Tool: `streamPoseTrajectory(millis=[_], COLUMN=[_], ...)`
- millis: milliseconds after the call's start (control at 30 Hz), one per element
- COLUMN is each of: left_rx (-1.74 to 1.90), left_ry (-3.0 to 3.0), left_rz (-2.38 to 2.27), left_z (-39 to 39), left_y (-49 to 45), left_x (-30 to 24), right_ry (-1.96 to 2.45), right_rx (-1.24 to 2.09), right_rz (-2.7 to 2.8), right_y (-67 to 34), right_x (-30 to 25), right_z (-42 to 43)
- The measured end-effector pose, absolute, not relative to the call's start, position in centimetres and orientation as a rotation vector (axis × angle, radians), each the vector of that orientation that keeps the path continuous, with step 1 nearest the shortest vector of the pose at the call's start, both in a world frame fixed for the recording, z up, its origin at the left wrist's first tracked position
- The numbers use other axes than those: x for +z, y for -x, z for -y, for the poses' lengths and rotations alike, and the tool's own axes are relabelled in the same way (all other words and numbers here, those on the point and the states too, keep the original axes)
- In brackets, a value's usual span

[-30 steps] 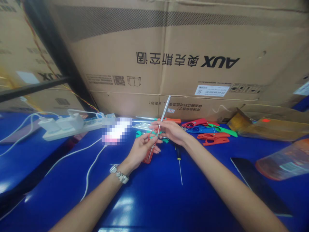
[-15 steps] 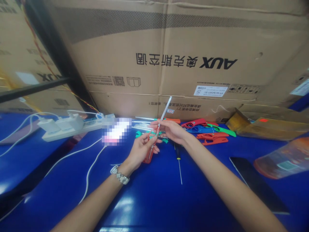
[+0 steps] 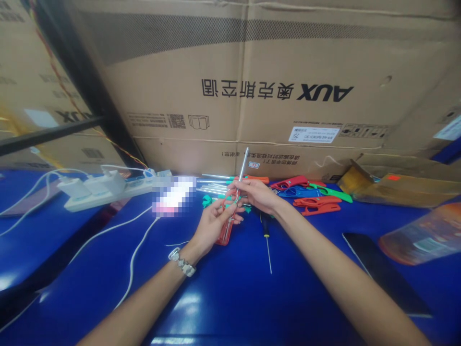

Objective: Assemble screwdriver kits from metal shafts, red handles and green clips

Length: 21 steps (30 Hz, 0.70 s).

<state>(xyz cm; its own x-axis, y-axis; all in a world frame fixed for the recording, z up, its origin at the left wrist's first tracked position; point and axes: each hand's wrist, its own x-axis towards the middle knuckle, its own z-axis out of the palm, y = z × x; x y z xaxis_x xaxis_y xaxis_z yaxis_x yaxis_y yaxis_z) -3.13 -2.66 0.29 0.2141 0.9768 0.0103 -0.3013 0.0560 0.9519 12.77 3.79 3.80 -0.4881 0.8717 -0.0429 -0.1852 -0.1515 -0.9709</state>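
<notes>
My left hand [image 3: 209, 222] is closed around the red body of a long-nosed lighter [image 3: 225, 233], its lower end sticking out below the fingers. Just above, the fingers of my right hand [image 3: 258, 193] pinch the silver metal tube [image 3: 244, 164], which points up and slightly right. Where tube and body meet, my fingers hide most of the detail. Behind my hands lie several thin metal tubes [image 3: 213, 187] and small green parts [image 3: 206, 200]. A screwdriver [image 3: 266, 235] with a black and yellow handle lies below my right wrist.
Red, blue and green handle shells [image 3: 317, 205] are piled to the right. Further right lie a dark flat phone-like object [image 3: 385, 274] and a clear plastic jar [image 3: 421, 238]. On the left stand a power strip [image 3: 118, 193] and white cables [image 3: 131, 269]. A large cardboard box [image 3: 162, 86] stands behind.
The metal tube has swung to a more upright angle, its tip moving left and slightly down. The red lighter body has shifted slightly to the right. Both hands keep their hold.
</notes>
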Motion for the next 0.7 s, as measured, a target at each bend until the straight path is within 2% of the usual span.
streamPoseTrajectory(millis=[267, 567, 700], left_rx=[1.174, 1.148, 1.291], left_ry=[-1.091, -1.086, -1.087], left_rz=[-0.819, -0.872, -0.991], left_z=[3.0, 2.6, 1.4], left_y=[3.0, 3.3, 4.7], left_x=[0.4, 0.3, 0.5], right_ry=[0.885, 0.819, 0.838], right_rx=[1.562, 1.548, 1.588], right_rz=[1.499, 1.634, 1.813], right_y=[-13.0, -13.1, -13.2], right_x=[3.3, 3.7, 4.1], right_z=[-4.3, -4.0, -3.9])
